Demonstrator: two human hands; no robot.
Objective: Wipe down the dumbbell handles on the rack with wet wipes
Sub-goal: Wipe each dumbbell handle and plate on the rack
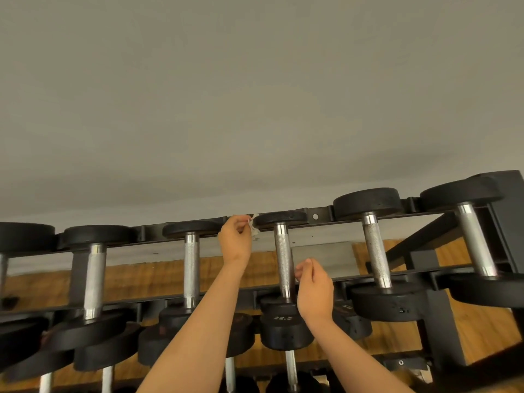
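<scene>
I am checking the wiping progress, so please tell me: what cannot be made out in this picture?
1. Head view: the wipe is partly hidden by the left hand that pinches it.
2. Head view: whether the right hand touches the handle; its curled fingers hide the contact.
3. Head view: the lower dumbbells are cut off by the bottom edge.

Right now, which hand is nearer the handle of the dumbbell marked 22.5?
Right. The right hand is beside the handle, its fingertips at the handle's right edge, low down. The left hand is further off, up to the handle's left, pinching the wet wipe.
</scene>
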